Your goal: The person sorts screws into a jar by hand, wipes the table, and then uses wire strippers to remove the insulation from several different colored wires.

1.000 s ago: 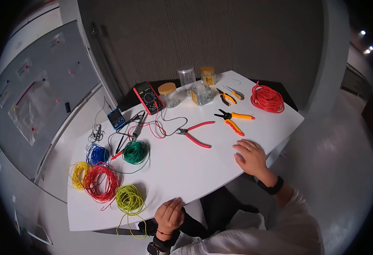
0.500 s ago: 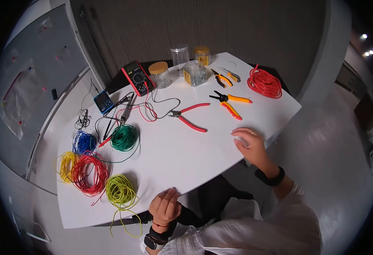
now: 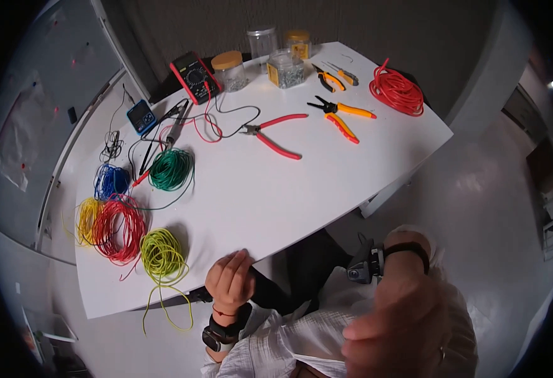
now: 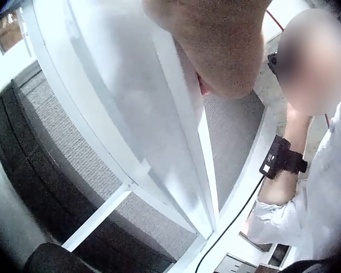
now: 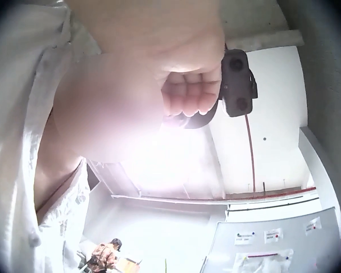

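My left hand (image 3: pixel 231 277) rests at the table's front edge, fingers bent loosely with nothing seen in them. The nearest thing to it is a yellow-green wire coil (image 3: pixel 162 253), to its left. My right hand (image 3: pixel 393 331) is raised off the table, close to the head camera and blurred. In the right wrist view its fingers (image 5: pixel 190 94) bend loosely in front of the head, beside a black camera (image 5: pixel 238 82), holding nothing visible. Red-handled cutting pliers (image 3: pixel 276 135) lie open at mid-table, with orange-handled wire strippers (image 3: pixel 342 116) to their right.
Red (image 3: pixel 119 230), yellow (image 3: pixel 89 222), blue (image 3: pixel 111 181) and green (image 3: pixel 170 170) wire coils lie left. Behind them are a multimeter (image 3: pixel 196 77), a small blue-framed meter (image 3: pixel 141 117) and tangled leads. Jars (image 3: pixel 286 69) stand at the back; a thick red coil (image 3: pixel 396 91) lies right.
My right hand has lifted from the table's right front edge and come up toward the head. The left hand stays at the edge. The head view has tilted down.
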The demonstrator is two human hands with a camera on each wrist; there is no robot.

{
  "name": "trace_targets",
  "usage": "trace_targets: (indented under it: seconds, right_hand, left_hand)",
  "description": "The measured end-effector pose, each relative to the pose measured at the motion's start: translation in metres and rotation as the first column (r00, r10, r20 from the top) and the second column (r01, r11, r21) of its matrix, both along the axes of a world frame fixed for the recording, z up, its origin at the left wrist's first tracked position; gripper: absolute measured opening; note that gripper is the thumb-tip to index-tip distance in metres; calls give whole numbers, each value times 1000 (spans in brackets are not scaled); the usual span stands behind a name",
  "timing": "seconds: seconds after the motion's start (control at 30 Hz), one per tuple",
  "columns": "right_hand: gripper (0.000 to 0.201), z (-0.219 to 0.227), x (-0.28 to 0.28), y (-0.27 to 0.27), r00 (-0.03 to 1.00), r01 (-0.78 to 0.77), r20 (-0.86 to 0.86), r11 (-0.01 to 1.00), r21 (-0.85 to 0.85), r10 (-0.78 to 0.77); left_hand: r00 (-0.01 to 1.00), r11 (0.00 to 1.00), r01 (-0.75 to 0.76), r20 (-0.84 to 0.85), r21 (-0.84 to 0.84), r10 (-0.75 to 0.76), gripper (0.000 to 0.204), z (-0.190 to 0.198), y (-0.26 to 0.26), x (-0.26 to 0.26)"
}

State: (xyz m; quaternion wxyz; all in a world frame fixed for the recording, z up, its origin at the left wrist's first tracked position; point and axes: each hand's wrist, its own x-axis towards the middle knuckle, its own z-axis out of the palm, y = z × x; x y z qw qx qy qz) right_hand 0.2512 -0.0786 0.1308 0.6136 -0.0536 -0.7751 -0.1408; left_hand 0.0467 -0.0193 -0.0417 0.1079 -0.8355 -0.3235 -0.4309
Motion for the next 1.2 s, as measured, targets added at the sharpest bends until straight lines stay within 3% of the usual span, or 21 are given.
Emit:
trace_targets:
  seconds: [0.07, 0.27, 0.3, 0.33, 0.4, 0.53, 0.6, 0.63, 0.73, 0.8, 0.83, 0.87, 0.9, 0.93, 1.0, 1.07, 1.2]
  right_hand:
    - [18, -3, -10, -7, 983, 107, -144, 992, -73, -116]
    - [10, -4, -31, 0, 937, 87, -330, 992, -96, -114]
    - [7, -5, -25, 24, 967, 38, -255, 964, 263, 31]
    - [7, -7, -26, 23, 967, 38, -254, 964, 261, 31]
    - [10, -9, -29, 20, 965, -42, -249, 984, 171, 85]
    - [11, -8, -41, 13, 962, -42, -262, 991, 123, 73]
    - [11, -6, -55, 2, 854, -28, -518, 991, -133, -45]
    - [11, -7, -55, 3, 854, -29, -518, 991, -133, -45]
    - [10, -12, -54, 12, 892, -26, -452, 992, -122, -32]
    - [12, -15, -57, 19, 931, 59, -361, 998, 28, -45]
    - [12, -17, -51, 17, 929, 70, -364, 997, 13, -60]
    - [16, -19, -41, 12, 993, 43, -102, 977, -207, -65]
    - [24, -19, -36, 11, 987, 61, 158, 909, -412, 6]
    - [30, -19, -36, 24, 966, 125, 256, 940, -316, -42]
    - [23, -31, -34, 45, 944, 159, 328, 911, -381, -28]
    - [24, -36, -26, 59, 932, 204, 361, 787, -582, 24]
    - [13, -53, -15, 74, 905, 369, 400, 737, -566, -145]
  left_hand:
    - [1000, 1000, 4, 8, -7, -4, 23, 0, 0, 0]
    - [1000, 1000, 13, 15, -15, -12, 26, 0, 0, 2]
    - [1000, 1000, 9, 16, -16, -9, 26, -1, 0, 2]
    - [1000, 1000, 3, 17, -15, -3, 26, -1, 0, 1]
    - [1000, 1000, 5, 21, -14, -5, 26, -1, 0, 0]
    - [999, 1000, 9, 39, -22, -8, 25, 0, 0, 1]
    - [999, 1000, 1, 41, -14, -1, 25, -1, 0, 2]
    - [999, 1000, 1, 45, -10, 0, 25, -1, 0, 2]
    - [999, 1000, 10, 44, -3, -9, 24, -3, 1, 2]
    - [999, 1000, 15, 45, -4, -15, 24, -1, 1, 3]
    - [999, 1000, 17, 44, -2, -17, 24, 0, 1, 3]
    - [1000, 1000, 8, 22, 14, -8, 20, -1, 2, 2]
    - [995, 998, -41, 87, 52, 36, 17, -9, -1, 7]
    - [985, 990, -99, 154, 97, 83, 15, -16, -1, 12]
    - [989, 993, -97, 118, 64, 89, 16, -16, -3, 3]
    - [994, 996, -87, 58, -28, 89, 17, -15, -6, -4]
    - [999, 1000, 1, 36, -7, 0, 26, -3, 2, -1]
